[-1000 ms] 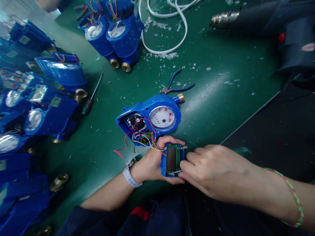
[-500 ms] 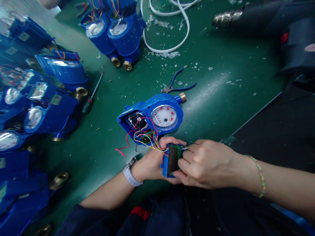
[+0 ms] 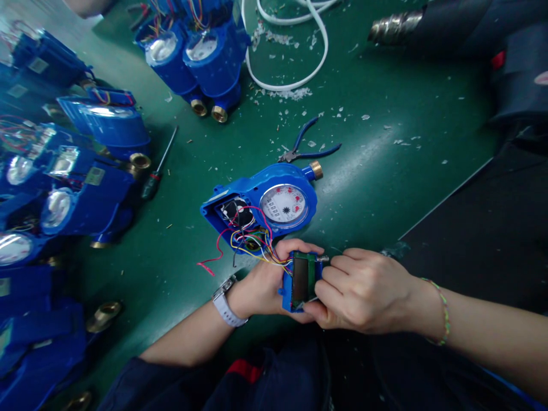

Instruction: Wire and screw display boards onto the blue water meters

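My left hand [image 3: 268,285] is wrapped around a small display module [image 3: 303,278], a dark screen on a green circuit board in a blue housing. A small metal spring [image 3: 322,258] sticks out at the module's upper right corner. At its right edge my right hand [image 3: 357,291] is closed, fingers curled and thumb near the lower corner. What it pinches, if anything, is hidden. Several coloured wires [image 3: 274,258] run from the module to an opened blue water meter [image 3: 257,185] lying just beyond my left hand. A red wire end [image 3: 206,268] lies loose on the table.
Blue-handled pliers [image 3: 308,149] lie behind the meter. A screwdriver [image 3: 156,174] lies left, beside several more blue meters [image 3: 89,188]. Two meters [image 3: 209,63] stand at the back near a white cable [image 3: 323,57]. A heat gun [image 3: 432,28] rests at back right.
My right hand has shifted slightly to the right, its fingers drawn back from the screen. My left hand keeps its hold on the display module.
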`<state>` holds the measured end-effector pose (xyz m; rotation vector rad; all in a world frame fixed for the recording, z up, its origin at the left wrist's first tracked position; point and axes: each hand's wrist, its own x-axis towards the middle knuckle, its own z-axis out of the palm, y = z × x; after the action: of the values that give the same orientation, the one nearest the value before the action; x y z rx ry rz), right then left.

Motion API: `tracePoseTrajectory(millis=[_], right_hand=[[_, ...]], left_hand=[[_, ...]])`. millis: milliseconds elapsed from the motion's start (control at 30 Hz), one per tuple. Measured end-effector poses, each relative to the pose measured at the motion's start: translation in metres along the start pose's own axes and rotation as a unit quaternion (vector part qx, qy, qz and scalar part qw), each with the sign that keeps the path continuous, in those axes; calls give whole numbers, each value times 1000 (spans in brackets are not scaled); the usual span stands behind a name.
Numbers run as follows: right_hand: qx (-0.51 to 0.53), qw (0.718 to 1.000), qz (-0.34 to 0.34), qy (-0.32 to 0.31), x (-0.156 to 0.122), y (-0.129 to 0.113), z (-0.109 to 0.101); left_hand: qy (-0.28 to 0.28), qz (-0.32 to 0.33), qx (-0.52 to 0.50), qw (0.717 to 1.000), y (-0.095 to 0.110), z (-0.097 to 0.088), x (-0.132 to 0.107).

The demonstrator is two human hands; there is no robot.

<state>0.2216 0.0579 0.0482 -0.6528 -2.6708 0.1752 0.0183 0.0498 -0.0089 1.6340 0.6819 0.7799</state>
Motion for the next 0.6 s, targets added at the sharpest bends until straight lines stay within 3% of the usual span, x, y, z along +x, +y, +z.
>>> tracePoseTrajectory(millis=[233, 467, 533, 600], right_hand=[[19, 1000, -4, 24, -4, 3, 8], [99, 992, -25, 77, -4, -3, -4], [153, 986, -10, 72, -10, -1, -9], [255, 963, 59, 60, -19, -1, -13]], left_hand=[[-2, 6, 4, 1000, -2, 1, 0], [-33, 36, 23, 999, 1, -2, 2], [-31, 34, 28, 999, 0, -2, 1], [-30, 30, 28, 999, 0, -1, 1]])
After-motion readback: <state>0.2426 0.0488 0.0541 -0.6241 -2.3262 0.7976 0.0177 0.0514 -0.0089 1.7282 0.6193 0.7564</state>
